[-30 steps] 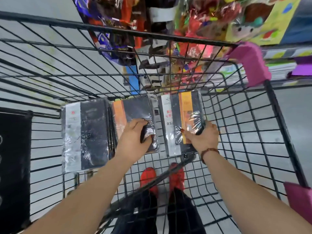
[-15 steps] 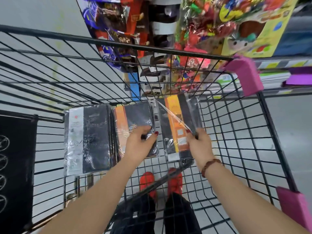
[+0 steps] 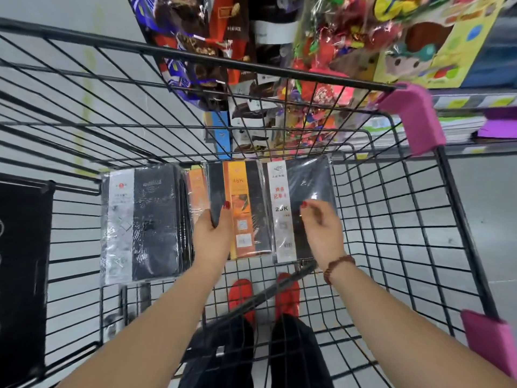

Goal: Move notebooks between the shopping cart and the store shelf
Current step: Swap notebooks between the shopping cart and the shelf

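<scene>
Several plastic-wrapped notebooks lie side by side on the wire floor of the shopping cart (image 3: 391,219). At the left is a large black notebook with a white band (image 3: 145,219). My left hand (image 3: 214,239) grips the left edge of a black notebook with an orange band (image 3: 242,208), thumb on its cover. It overlaps another orange-banded notebook (image 3: 195,186). At the right lies a black notebook with a white "25K" band (image 3: 305,186). My right hand (image 3: 321,233) hovers over it, fingers loosely curled and blurred, holding nothing.
Beyond the cart's far rim stands the store shelf (image 3: 475,96) with snack bags (image 3: 195,51), bright wrapped sweets (image 3: 330,46) and stacked exercise books (image 3: 453,127). Pink corner guards (image 3: 414,116) cap the cart's right side. A black panel (image 3: 22,261) hangs at left. My red shoes (image 3: 240,298) show below.
My right hand lifted the orange-banded notebook off the white-banded one, carried it left and let go. My left hand now grips it over the other orange-banded notebook.
</scene>
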A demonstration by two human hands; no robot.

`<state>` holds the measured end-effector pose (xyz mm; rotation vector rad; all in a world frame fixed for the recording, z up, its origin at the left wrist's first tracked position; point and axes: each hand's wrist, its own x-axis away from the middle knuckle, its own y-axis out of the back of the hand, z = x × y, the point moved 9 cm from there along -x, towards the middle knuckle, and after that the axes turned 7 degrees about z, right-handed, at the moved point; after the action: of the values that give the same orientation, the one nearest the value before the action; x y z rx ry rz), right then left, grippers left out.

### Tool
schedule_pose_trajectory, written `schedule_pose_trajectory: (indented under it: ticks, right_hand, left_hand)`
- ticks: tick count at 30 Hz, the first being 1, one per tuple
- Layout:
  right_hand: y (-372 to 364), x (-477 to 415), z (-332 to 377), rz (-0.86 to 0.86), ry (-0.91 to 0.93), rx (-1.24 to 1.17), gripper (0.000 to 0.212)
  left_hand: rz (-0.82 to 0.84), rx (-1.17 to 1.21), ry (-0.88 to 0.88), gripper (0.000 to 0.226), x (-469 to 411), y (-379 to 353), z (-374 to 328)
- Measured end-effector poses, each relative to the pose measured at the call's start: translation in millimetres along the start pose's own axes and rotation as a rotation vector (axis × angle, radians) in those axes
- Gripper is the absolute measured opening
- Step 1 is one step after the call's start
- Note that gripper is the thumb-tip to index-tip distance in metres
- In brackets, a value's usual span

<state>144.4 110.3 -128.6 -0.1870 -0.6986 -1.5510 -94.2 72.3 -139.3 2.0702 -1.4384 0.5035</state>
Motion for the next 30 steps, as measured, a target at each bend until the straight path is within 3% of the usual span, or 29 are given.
schedule_pose_trajectory:
  ticks: [2, 4, 8, 12, 20, 26, 28, 30]
  right_hand:
    - [27, -10, -6, -0.172, 0.022, 0.201, 0.016]
    - [41, -19, -17, -0.247, -0.001, 0.425, 0.042]
    - [38, -23, -33, -0.221, -0.106, 0.598, 0.085]
    - [29, -22, -44, -0.185, -0.146, 0.619, 0.099]
    - [27, -10, -37, -0.281, -0.151, 0.629, 0.082]
    - [29, 0, -36, -0.224, -0.116, 0.408, 0.061]
    - [26, 4, -36, -0.148, -0.144, 0.277, 0.047]
    - [21, 9, -26, -0.082, -0.121, 0.306, 0.022]
  left_hand:
    - [0.014, -0.028, 0.002, 0.025, -5, 10, 8]
    - [0.022, -0.050, 0.013, 0.026, -7, 17, 17]
    - [0.017, -0.083, 0.033, 0.028, -8, 26, 26]
    - [0.018, -0.111, 0.045, 0.030, -8, 26, 30]
    - [0.062, -0.143, 0.052, 0.034, -8, 24, 29]
    - [0.042, -0.161, 0.101, 0.041, -4, 25, 23]
    - [0.024, -0.138, 0.102, 0.036, 5, 27, 16]
    - [-0.005, -0.098, 0.095, 0.030, 18, 33, 5]
